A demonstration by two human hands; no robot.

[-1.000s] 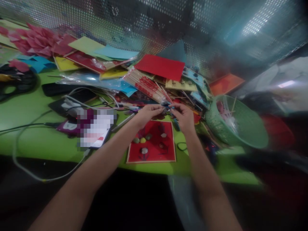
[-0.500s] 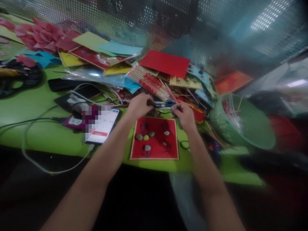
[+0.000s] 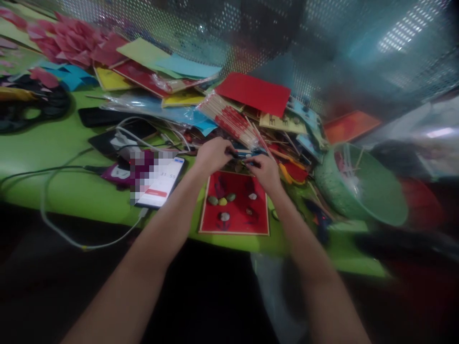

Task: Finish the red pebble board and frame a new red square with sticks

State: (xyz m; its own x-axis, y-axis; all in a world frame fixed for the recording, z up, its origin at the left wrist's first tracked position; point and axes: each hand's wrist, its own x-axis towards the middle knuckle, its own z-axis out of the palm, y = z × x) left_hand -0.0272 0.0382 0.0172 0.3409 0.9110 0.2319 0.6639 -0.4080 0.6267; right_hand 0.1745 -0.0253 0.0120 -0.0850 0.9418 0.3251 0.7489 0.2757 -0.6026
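Both hands are close together just beyond a square red board point(image 3: 238, 220) with a pale edge. Several small stones rest on it, among them a yellow stone point(image 3: 222, 202) and a white stone point(image 3: 253, 196), with dark marks around some of them. My left hand point(image 3: 216, 154) has its fingers pinched around something small and dark that I cannot make out. My right hand point(image 3: 264, 169) is closed too, its fingertips pointing left near the left ones; what they hold is too small and dim to name.
A lit phone point(image 3: 163, 184) lies left of the board, its white cable point(image 3: 107, 246) hanging over the table edge. Behind the hands are bundled red-tipped sticks point(image 3: 229, 119) and a red sheet point(image 3: 253, 91). A green basket point(image 3: 380, 191) stands at the right.
My right hand has moved left, closing the gap to my left hand. The pale thin thing seen between the hands before no longer shows clearly. The whole view has shifted slightly.
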